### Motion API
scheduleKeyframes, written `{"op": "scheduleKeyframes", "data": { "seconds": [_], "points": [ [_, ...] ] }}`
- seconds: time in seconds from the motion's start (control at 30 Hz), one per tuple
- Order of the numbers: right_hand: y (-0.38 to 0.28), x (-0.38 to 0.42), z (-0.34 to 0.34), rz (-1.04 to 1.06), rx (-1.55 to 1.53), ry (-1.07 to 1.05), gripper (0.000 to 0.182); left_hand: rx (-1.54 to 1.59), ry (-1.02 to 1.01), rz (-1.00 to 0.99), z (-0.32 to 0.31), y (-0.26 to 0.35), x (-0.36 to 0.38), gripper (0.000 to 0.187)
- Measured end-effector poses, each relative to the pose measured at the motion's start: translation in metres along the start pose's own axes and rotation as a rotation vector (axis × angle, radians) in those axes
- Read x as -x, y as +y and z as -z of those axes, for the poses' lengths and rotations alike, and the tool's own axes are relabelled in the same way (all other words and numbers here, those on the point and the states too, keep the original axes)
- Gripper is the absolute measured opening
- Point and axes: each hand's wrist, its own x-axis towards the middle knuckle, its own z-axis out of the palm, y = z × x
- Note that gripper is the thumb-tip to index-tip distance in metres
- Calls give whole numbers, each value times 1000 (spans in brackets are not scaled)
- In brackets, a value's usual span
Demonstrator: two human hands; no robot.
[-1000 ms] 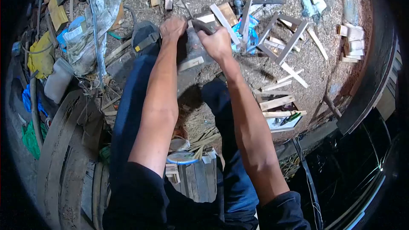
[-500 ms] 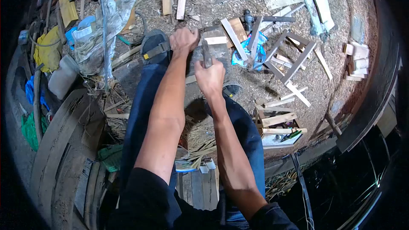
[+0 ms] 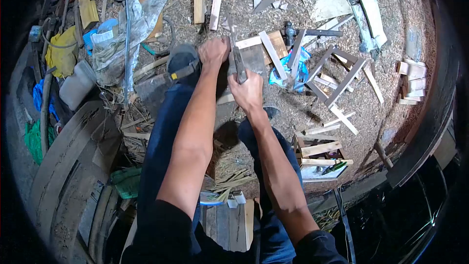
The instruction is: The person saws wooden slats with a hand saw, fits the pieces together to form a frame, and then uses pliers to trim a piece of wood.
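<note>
My right hand (image 3: 247, 90) is closed round the handle of a handsaw (image 3: 238, 63). Its narrow blade is seen nearly edge-on and points away from me, across a pale wood strip (image 3: 249, 42). To the left of the blade, my left hand (image 3: 214, 51) is closed and presses down at the strip's near-left end; the fingers hide that end. Under the strip lies a dark, worn board (image 3: 251, 61). My left foot (image 3: 183, 61), in a strapped sandal, rests beside my left hand.
A small wooden frame (image 3: 337, 76) stands to the right, near a blue plastic bag (image 3: 298, 71) and a hammer (image 3: 289, 33). Closer to me is a wooden tool box (image 3: 322, 159). Offcuts and sawdust cover the ground. A yellow cloth (image 3: 62, 55) and a plastic jug (image 3: 78, 85) lie left.
The whole view has shifted a little. My right hand and the saw have moved slightly forward, and the strip sits more tilted. My left hand stays at the strip.
</note>
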Motion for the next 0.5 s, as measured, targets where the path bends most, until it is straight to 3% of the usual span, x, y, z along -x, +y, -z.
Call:
{"op": "scheduleKeyframes", "data": {
  "seconds": [0.07, 0.13, 0.23, 0.5],
  "points": [
    [1, -10, 6, -12, 22, -12, 24, -12, -37, 84, 0, 7, 3, 57],
    [-15, -10, 17, -204, -112, -102, 29, 20, -18, 63, 2, 12, 15, 57],
    [-2, 8, 8, -159, -72, -82, 25, 41, 102, 14, -14, 6, 19, 60],
    [1, -1, -8, -179, -48, -41, 26, 31, 117, 42, -25, 4, -1, 57]
  ]
}}
